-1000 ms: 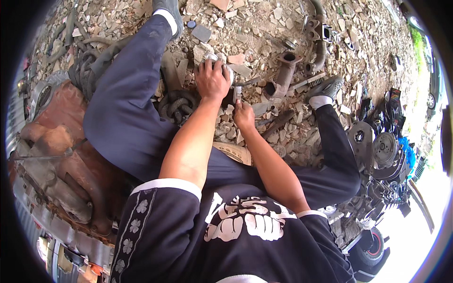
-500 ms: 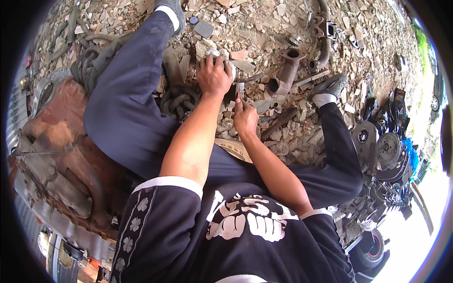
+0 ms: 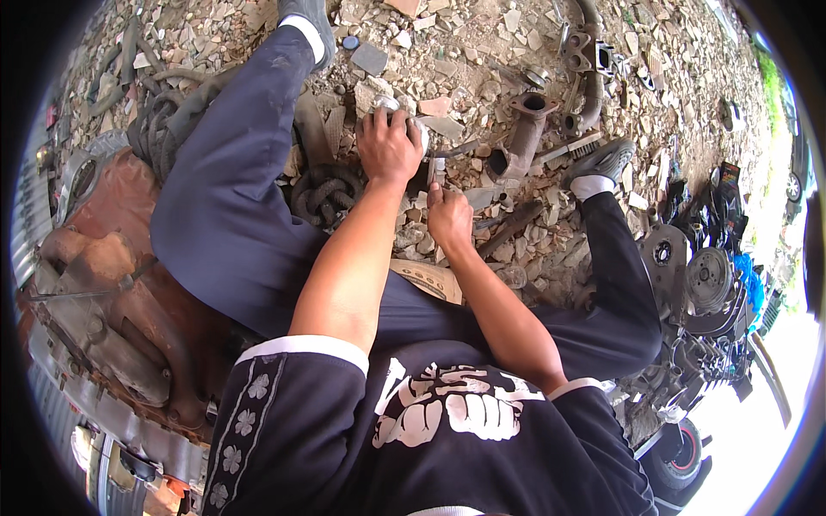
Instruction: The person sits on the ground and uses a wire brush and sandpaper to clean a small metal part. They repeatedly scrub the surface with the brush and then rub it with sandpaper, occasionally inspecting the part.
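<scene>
My left hand [image 3: 391, 146] is closed over a light silvery metal part [image 3: 387, 104] on the stony ground, its fingers hiding most of it. Just to the right and nearer, my right hand [image 3: 450, 215] is wrapped round a narrow, flat metal tool [image 3: 435, 171]. The tool points away from me, its far end close beside the silvery part; whether they touch I cannot tell. A thin dark rod or hose [image 3: 456, 150] lies past the tool's tip.
Right of my hands lie a rusty flanged pipe [image 3: 525, 133], a wire brush [image 3: 568, 148] and a longer pipe manifold [image 3: 589, 77]. Coiled dark hose [image 3: 325, 193] sits by my left leg. A rusty engine [image 3: 129, 301] stands at left, more engine parts [image 3: 697, 292] at right.
The tool in my right hand has turned, showing more of its flat face. My left hand has shifted very slightly left and stays on the silvery part.
</scene>
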{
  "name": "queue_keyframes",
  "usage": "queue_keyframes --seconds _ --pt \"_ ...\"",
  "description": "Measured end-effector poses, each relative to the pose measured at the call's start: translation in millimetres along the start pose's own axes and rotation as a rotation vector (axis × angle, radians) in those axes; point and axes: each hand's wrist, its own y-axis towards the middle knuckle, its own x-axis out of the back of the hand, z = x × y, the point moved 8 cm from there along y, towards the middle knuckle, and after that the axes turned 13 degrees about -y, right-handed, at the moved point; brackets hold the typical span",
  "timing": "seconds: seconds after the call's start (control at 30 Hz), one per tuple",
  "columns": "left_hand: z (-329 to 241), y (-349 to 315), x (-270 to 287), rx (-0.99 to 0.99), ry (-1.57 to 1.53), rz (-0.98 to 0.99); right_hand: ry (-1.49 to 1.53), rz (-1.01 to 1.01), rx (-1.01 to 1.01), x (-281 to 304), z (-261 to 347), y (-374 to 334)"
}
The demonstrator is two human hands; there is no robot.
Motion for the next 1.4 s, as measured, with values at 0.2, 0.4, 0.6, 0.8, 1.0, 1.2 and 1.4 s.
queue_keyframes --seconds 0.2,0.4,0.6,0.8,1.0,1.2,1.4 --pt "-5.6 -3.4 2.9 -0.018 0.022 -0.024 -0.084 -0.094 -0.01 -14.9 -16.7 12.6" --pt "-7.5 -4.2 -0.6 0.007 -0.002 0.025 -0.007 -0.034 -0.038 -16.8 -26.3 12.7" --pt "-6.6 2.7 -0.3 0.0 0.009 -0.01 0.06 0.028 -0.073 -1.1 -12.7 4.8" --pt "-3.3 -7.5 4.2 -0.001 -0.001 0.007 0.015 0.055 -0.094 -26.1 -32.2 14.0" --pt "-4.2 -3.9 -1.3 0.006 -0.01 0.027 -0.071 -0.001 -0.126 -37.4 -44.3 30.6" --pt "-10.8 -1.8 0.6 -0.023 0.009 0.007 0.111 0.121 -0.228 -40.5 -53.6 18.4" --pt "-5.6 -5.1 0.7 -0.029 -0.008 0.007 0.229 0.165 -0.182 -59.1 -63.1 26.1"
